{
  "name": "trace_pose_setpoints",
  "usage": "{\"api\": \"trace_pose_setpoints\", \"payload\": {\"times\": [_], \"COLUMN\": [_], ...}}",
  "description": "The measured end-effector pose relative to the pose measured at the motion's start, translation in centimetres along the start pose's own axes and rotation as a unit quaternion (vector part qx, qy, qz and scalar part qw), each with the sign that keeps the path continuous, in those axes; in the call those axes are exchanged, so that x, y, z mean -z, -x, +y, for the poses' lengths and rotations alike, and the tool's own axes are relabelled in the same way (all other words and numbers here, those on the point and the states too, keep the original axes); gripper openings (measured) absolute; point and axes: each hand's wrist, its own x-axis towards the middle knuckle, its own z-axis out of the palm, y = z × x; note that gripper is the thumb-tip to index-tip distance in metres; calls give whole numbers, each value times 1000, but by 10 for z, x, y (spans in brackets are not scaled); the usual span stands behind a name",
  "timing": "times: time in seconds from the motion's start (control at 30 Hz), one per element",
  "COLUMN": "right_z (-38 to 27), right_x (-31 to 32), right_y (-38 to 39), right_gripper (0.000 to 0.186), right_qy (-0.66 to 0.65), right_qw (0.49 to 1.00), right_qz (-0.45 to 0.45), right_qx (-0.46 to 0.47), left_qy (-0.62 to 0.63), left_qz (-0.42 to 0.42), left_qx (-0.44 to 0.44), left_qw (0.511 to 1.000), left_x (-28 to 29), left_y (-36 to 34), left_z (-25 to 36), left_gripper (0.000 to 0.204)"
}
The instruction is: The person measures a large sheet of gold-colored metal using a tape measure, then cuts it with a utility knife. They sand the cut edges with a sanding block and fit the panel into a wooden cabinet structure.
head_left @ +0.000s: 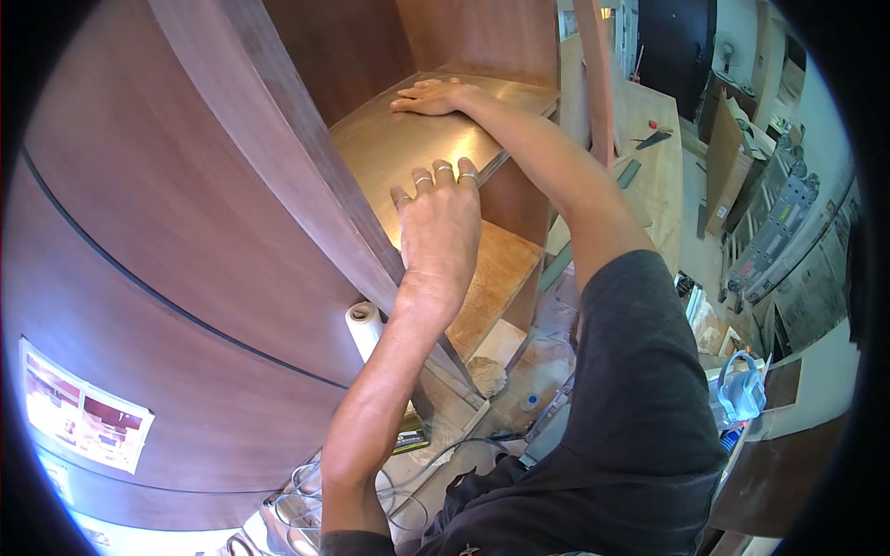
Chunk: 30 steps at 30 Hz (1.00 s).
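Observation:
My right hand lies flat with fingers stretched on the glossy upper wooden shelf, toward its back. Closer to me, my left hand is raised at the front of the shelf, back of the hand up and fingers extended, with shiny bands on several of them. Whether its fingertips touch the shelf, I cannot tell. Neither hand holds anything visible. The brown wooden upright of the cabinet stands just left of my left hand. Below the hands is a lower shelf, partly covered by my left hand.
A curved brown panel fills the left side, with a printed sheet on it. A white roll stands beside my left forearm. Cables lie low down. At right are a pale wooden bench, a folded ladder and blue goggles.

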Motion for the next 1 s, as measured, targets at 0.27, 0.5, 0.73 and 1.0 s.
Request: {"api": "trace_pose_setpoints", "payload": {"times": [0.27, 0.5, 0.73, 1.0], "right_z": [-1, 1, -7, -14], "right_x": [0, -3, 3, 19], "right_y": [-4, -6, 0, 10], "right_gripper": [91, 89, 89, 101], "right_qy": [0, 6, 20, 30], "right_qw": [1000, 1000, 1000, 996], "right_qz": [-2, 1, -9, -61], "right_qx": [12, 6, -2, 65], "left_qy": [-7, -19, -33, -26], "left_qz": [-1, 5, -16, -60], "left_qx": [-3, -4, -27, -15], "left_qw": [1000, 1000, 999, 998], "left_x": [1, -2, -1, 10], "left_y": [0, -2, -3, -14], "left_z": [-4, 1, -1, 2], "left_gripper": [30, 40, 42, 33]}}
